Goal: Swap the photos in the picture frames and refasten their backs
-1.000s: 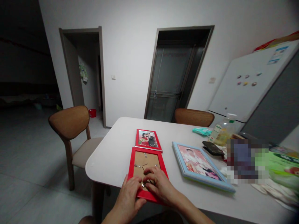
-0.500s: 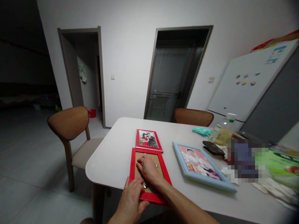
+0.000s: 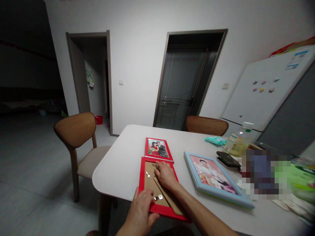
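Note:
A red picture frame (image 3: pixel 169 212) lies back side up at the table's near edge, showing its brown backing board (image 3: pixel 150 184). My left hand (image 3: pixel 144 206) grips its lower left corner, thumb over the near rim and fingers on the left side. One metal clip (image 3: pixel 148 175) is at the left of the board and another metal clip (image 3: pixel 158 197) sits by my left fingertips. My right hand (image 3: pixel 165 173) rests across the upper part of the board, its fingers bent onto the top clip (image 3: pixel 154 165), which they partly cover. Its forearm hides the frame's right side.
A second red frame (image 3: pixel 158 149) with a couple's photo touches the far edge. To the right lie a blue frame (image 3: pixel 211 175), a black phone-like object (image 3: pixel 228 159), a bottle (image 3: pixel 238 142) and a teal packet (image 3: pixel 216 141). Two chairs, one a wooden chair (image 3: pixel 75 129), flank the white table (image 3: pixel 115 164).
My right hand has moved from the left clip to the top clip, and the left clip now sits at a different angle. My left hand stays on the frame's corner. The view has shifted slightly.

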Motion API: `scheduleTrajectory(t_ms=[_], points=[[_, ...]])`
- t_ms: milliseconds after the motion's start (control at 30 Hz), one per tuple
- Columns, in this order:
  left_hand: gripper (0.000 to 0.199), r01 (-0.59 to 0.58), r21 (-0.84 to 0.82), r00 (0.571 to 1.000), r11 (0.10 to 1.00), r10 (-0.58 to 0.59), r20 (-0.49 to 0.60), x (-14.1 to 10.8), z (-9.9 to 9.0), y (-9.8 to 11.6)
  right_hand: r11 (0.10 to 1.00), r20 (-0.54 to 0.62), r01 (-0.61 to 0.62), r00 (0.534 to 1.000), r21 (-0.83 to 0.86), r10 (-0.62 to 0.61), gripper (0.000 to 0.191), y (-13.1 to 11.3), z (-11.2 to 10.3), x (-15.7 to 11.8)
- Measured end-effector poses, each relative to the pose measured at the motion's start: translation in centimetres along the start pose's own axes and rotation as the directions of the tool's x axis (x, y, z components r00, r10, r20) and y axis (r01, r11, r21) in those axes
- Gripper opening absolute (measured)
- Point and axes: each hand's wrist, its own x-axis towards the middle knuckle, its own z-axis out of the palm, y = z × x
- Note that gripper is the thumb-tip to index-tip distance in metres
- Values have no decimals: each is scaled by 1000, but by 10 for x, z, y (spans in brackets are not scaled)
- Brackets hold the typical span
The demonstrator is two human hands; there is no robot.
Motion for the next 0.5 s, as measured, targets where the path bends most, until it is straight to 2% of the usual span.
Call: scheduleTrajectory(t_ms=[67,167,233,333,500], points=[[32,4,-1,1000,1000,-4,2,0,0,0,997,5,56,998,51,-56,39,6,-12,-15],[33,14,-13,1000,1000,-14,1,0,0,1,983,99,144,983,115,-156,33,17,-29,-43],[34,25,-26,1000,999,-26,-8,0,1,3,979,153,163,971,123,-181,32,20,-35,-59],[37,50,-48,998,998,-51,-27,0,3,5,980,141,139,977,142,-159,34,17,-38,-69],[48,108,-142,992,984,-116,-46,1,8,4,974,134,44,988,220,-75,36,9,-44,-61]])
